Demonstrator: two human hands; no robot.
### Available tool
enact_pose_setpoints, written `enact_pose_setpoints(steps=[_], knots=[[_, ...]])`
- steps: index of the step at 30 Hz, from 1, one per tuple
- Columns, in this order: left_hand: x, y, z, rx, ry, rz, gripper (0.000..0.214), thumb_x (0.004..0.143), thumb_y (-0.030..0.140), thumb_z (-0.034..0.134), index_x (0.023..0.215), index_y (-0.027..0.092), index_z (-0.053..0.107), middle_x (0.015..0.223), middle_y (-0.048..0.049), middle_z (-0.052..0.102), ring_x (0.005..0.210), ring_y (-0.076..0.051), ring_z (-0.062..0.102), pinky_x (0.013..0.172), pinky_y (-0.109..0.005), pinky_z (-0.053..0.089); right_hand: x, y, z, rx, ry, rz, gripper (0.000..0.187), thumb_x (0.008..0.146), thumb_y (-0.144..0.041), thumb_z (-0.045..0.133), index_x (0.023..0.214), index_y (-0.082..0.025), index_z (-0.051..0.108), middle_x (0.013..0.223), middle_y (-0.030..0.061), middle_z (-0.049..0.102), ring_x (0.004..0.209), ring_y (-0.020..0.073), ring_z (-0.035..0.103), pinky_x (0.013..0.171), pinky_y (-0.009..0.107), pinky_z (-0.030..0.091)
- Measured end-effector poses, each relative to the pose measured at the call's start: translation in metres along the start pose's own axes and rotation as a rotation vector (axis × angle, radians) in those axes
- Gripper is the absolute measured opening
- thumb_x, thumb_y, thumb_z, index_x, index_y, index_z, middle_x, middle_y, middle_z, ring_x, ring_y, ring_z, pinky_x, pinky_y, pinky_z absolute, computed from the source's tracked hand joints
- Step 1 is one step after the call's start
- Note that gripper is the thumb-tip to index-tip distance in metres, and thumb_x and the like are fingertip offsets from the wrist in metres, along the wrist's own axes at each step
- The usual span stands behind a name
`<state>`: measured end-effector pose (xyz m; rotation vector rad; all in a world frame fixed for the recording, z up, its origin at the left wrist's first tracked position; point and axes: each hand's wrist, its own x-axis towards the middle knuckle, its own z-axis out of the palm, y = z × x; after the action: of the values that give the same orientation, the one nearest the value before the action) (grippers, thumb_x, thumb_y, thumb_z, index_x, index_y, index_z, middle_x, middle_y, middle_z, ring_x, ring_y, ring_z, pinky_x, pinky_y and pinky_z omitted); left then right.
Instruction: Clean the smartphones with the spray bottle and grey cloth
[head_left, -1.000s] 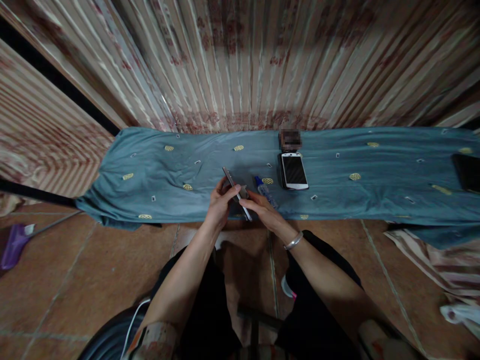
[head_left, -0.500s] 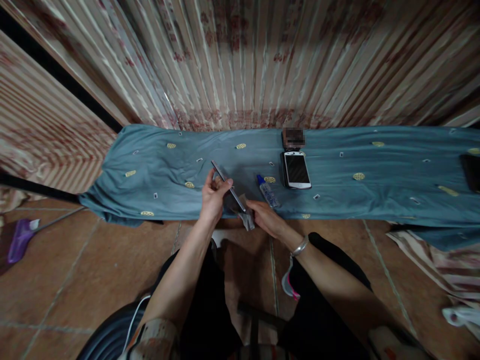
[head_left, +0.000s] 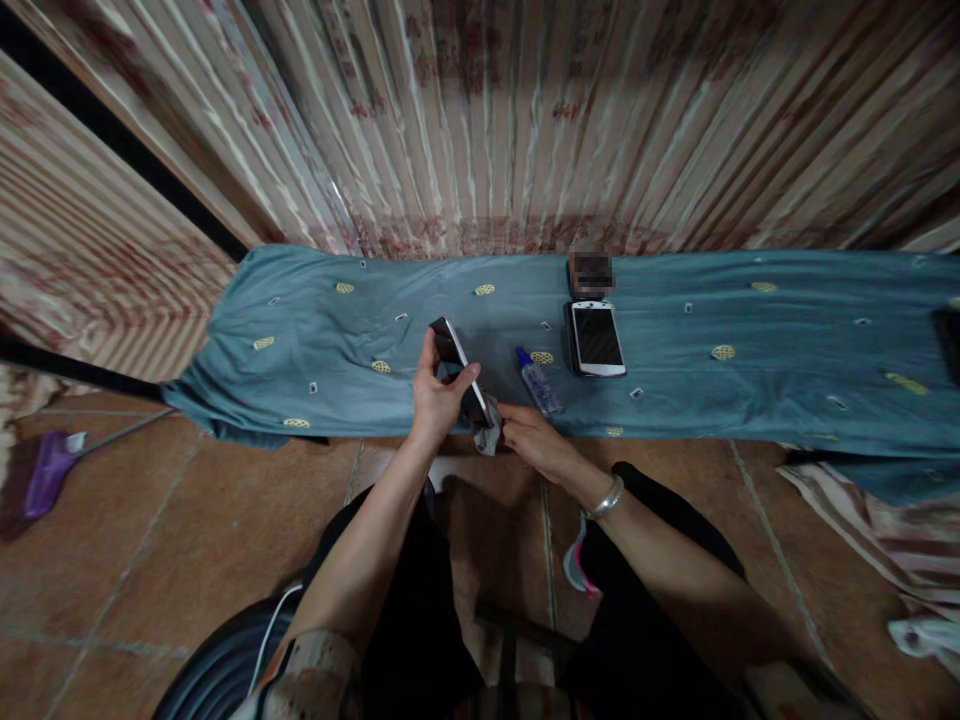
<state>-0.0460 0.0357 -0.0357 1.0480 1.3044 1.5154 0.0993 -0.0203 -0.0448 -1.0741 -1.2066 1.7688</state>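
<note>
My left hand (head_left: 436, 396) is closed around a dark smartphone (head_left: 459, 366), holding it tilted over the front edge of the blue cloth-covered table (head_left: 315, 330). My right hand (head_left: 529, 439) pinches a small grey cloth (head_left: 485, 436) just below the phone's lower end. A silver bracelet sits on my right wrist. A small clear bottle with a blue cap (head_left: 535, 379) lies on the table cloth just right of my hands. Farther right lies a white smartphone (head_left: 598, 339), screen up.
Striped curtains hang behind the table. A dark flat object (head_left: 950, 340) lies at the table's far right edge. On the brown tiled floor, a purple tool (head_left: 43, 478) lies at the left and striped fabric (head_left: 877, 520) at the right.
My left hand has turned the dark phone from edge-on to more face-up. My right hand has slid down from the phone's middle to its lower end with the grey cloth.
</note>
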Motion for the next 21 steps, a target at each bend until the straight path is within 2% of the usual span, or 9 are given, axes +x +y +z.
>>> enact_pose_setpoints(steps=[4, 8, 12, 17, 21], knots=[[0.006, -0.009, -0.004, 0.101, -0.025, 0.063, 0.093, 0.062, 0.028, 0.085, 0.145, 0.020, 0.044, 0.137, -0.0123, 0.060, 0.129, -0.027, 0.053, 0.112, -0.039, 0.038, -0.003, 0.002, -0.005, -0.182, 0.014, -0.083, 0.013, 0.076, -0.017, 0.054, 0.079, -0.019, 0.067, 0.073, -0.0011, 0.068, 0.077, 0.0167, 0.064, 0.075, 0.028, 0.051], [0.007, -0.006, -0.005, 0.088, -0.006, 0.055, 0.091, 0.062, 0.028, 0.085, 0.144, 0.020, 0.046, 0.136, -0.0116, 0.061, 0.131, -0.027, 0.052, 0.114, -0.039, 0.036, -0.008, -0.002, -0.009, -0.341, 0.039, -0.172, 0.016, 0.083, -0.019, 0.054, 0.086, -0.019, 0.070, 0.072, -0.0017, 0.067, 0.073, 0.0164, 0.064, 0.073, 0.029, 0.051], [0.002, 0.002, -0.001, -0.062, -0.005, -0.067, 0.089, 0.063, 0.026, 0.085, 0.143, 0.024, 0.046, 0.135, -0.0095, 0.062, 0.129, -0.025, 0.054, 0.111, -0.037, 0.039, -0.017, -0.012, -0.007, -0.480, 0.117, -0.312, 0.018, 0.089, -0.023, 0.054, 0.092, -0.021, 0.072, 0.078, -0.0001, 0.070, 0.076, 0.0179, 0.065, 0.075, 0.030, 0.052], [-0.009, 0.008, 0.008, -0.270, 0.000, -0.235, 0.091, 0.067, 0.021, 0.081, 0.147, 0.025, 0.038, 0.115, -0.0043, 0.069, 0.111, -0.017, 0.064, 0.100, -0.029, 0.046, -0.023, -0.021, -0.003, -0.665, 0.214, -0.524, 0.021, 0.093, -0.026, 0.051, 0.090, -0.022, 0.072, 0.095, 0.0049, 0.073, 0.093, 0.0214, 0.067, 0.087, 0.034, 0.051], [-0.018, 0.008, 0.014, -0.318, -0.041, -0.287, 0.085, 0.068, 0.017, 0.079, 0.144, 0.030, 0.043, 0.104, 0.0013, 0.070, 0.100, -0.012, 0.065, 0.092, -0.023, 0.048, -0.020, -0.019, -0.004, -0.690, 0.258, -0.556, 0.024, 0.096, -0.027, 0.049, 0.098, -0.023, 0.072, 0.103, 0.0059, 0.073, 0.101, 0.0223, 0.067, 0.091, 0.036, 0.052]])
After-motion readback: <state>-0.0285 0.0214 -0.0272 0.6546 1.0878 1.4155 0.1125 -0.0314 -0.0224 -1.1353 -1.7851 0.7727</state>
